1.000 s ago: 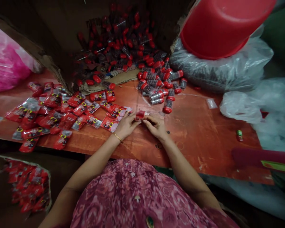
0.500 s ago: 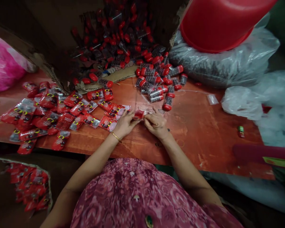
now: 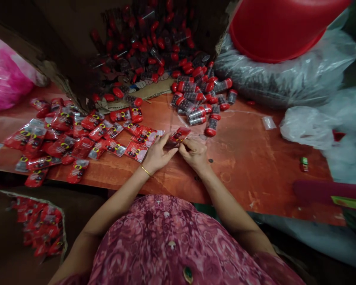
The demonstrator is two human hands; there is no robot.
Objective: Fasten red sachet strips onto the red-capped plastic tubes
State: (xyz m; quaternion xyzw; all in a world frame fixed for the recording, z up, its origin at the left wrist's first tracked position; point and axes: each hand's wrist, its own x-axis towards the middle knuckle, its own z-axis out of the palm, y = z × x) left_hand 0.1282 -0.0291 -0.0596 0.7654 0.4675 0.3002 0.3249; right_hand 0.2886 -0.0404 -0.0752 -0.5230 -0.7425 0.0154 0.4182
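Red packet pinched by left hand — right hand curled at edge, grip unclear.

Glossy red printed packets sprawl across the left of this worn, reddish-brown flat table; red-capped, clear plastic cylinders cluster beyond its middle!

We count two hands, one held packet and over twenty loose packets. We see one red tub and dozens of red-capped tubes.
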